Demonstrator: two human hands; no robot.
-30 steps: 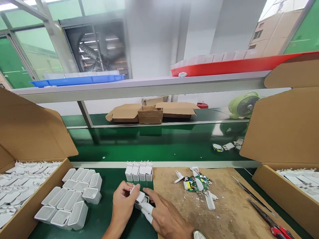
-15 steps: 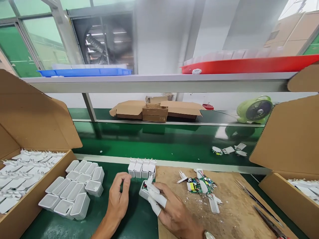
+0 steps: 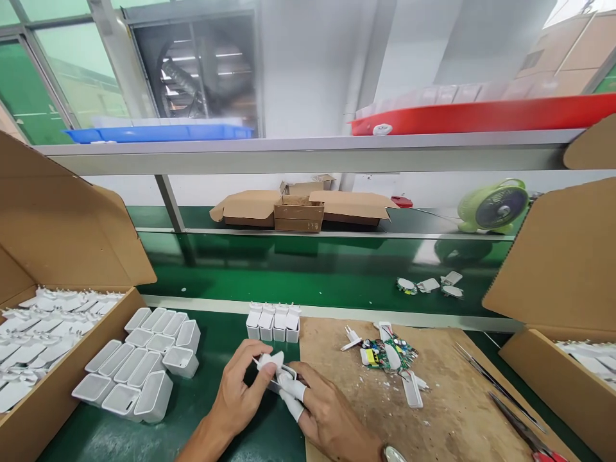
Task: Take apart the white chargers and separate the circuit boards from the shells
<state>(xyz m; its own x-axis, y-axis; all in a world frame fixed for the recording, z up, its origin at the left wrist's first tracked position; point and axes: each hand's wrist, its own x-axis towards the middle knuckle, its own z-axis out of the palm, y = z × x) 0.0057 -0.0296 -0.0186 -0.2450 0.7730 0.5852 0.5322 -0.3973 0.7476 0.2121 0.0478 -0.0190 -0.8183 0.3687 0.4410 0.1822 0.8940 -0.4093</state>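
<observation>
My left hand (image 3: 245,382) is closed, its thumb and forefinger pinching a small white piece on a white charger housing (image 3: 270,367). From the other side my right hand (image 3: 320,401), with white finger covers on two or more fingers, grips the same housing. The fingers hide most of the housing. Just beyond the hands stands a row of white charger housings (image 3: 273,323) with small parts sticking up from them. To the right, on a brown board (image 3: 356,423), lie several green circuit boards (image 3: 389,355) with white pieces attached.
Open white housings (image 3: 132,367) stand grouped at the left, beside a cardboard box (image 3: 72,378) of white parts. Tweezers (image 3: 498,385) and scissors (image 3: 522,430) lie on the board. Another cardboard box (image 3: 553,366) stands at the right. A shelf (image 3: 308,154) crosses above the bench.
My left hand has moved right and taken hold at the housing, where it was apart before. The right hand keeps its grip, and the housing has turned slightly.
</observation>
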